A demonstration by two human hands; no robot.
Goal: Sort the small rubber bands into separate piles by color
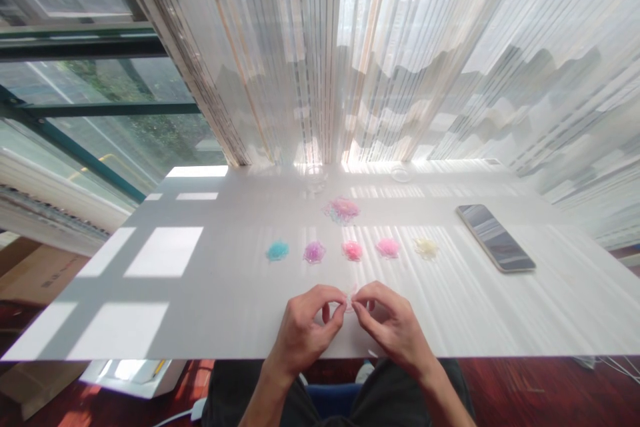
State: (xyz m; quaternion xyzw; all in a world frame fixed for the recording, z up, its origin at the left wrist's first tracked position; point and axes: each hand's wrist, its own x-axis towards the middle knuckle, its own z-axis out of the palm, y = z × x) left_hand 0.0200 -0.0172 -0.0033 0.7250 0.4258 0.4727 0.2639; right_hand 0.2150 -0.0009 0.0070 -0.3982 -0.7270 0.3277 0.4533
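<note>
Near the front edge of the white table, my left hand (309, 321) and my right hand (389, 321) face each other, thumb and forefinger of each pinched together. Between the fingertips shows a thin, pale pink rubber band (355, 289), faint and partly hidden by the fingers. Just beyond my hands lies a row of small piles of what look like little rubber bands: teal (278, 251), purple (315, 252), coral pink (353, 251), light pink (388, 248) and pale yellow (426, 248). Behind the row rests a larger mixed pile (343, 209) of pink, lilac and pale blue.
A smartphone (495, 239) lies on the right of the white table (225, 320). Clear round containers (315, 177) stand at the back by the sheer curtain (280, 67). At left are a window (110, 80) and a cardboard box (43, 270); a white box (133, 377) sits below.
</note>
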